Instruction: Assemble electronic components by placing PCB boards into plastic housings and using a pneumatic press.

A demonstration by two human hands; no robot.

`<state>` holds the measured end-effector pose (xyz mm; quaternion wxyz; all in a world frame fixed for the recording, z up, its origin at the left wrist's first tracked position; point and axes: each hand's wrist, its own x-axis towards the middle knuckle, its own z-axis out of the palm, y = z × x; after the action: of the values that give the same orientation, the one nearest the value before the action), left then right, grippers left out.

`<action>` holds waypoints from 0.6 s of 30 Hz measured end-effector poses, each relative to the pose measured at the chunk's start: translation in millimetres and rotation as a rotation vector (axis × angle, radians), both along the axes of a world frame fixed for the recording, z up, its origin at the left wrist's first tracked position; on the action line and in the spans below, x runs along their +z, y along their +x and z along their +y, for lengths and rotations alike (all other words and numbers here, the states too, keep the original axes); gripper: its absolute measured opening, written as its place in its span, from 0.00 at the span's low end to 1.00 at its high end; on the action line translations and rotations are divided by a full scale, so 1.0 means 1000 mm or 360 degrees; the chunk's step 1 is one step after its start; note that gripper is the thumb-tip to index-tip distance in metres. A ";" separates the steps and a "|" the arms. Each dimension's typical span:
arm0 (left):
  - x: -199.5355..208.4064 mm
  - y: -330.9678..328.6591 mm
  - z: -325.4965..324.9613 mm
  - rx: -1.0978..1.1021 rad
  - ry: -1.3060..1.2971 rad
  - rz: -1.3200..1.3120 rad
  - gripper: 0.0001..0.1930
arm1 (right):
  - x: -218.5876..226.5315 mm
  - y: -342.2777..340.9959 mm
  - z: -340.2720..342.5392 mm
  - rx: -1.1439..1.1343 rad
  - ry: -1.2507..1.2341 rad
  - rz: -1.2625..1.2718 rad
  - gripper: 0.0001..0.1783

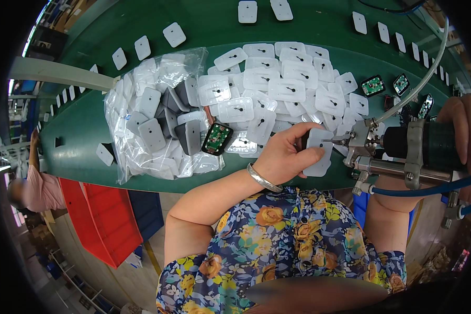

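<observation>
My left hand [285, 157], with a silver bangle at the wrist, pinches a white plastic housing [318, 166] between thumb and fingers. A dark part shows along the housing's upper left side. The thin metal tip of a power screwdriver [339, 141] meets the housing's face. At the far right my right hand [460, 123] curls around the screwdriver's black body; its fingertips are partly in shadow. Left of my left hand lies a black case with a green circuit board [217, 139]. Many loose white covers [287, 90], each with a dark keyhole-shaped mark, are heaped beyond my left hand.
A clear plastic bag [136, 104] of white and dark housings lies left on the green table [78, 152]. More circuit boards [372, 85] sit at right. A clear tube and blue hoses [424, 189] run to the screwdriver. Red bins [99, 220] stand below; another person [39, 191] is far left.
</observation>
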<state>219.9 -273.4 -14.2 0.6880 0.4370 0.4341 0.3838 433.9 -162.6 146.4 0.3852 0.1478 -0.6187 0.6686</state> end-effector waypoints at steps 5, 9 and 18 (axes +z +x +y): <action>0.009 -0.002 0.003 0.0007 -0.0174 0.0012 0.21 | -0.007 -0.010 -0.009 0.0027 0.0017 -0.0033 0.27; 0.009 -0.004 0.002 0.0012 -0.0244 0.0000 0.21 | -0.012 -0.017 -0.014 0.0044 0.0024 -0.0053 0.27; -0.028 -0.020 0.000 0.0139 -0.0079 -0.0007 0.21 | -0.020 -0.019 -0.014 0.0107 0.0031 -0.0083 0.28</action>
<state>200.1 -273.0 -42.6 0.6822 0.3997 0.4605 0.4035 414.8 -176.6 126.5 0.3448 0.1545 -0.6297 0.6788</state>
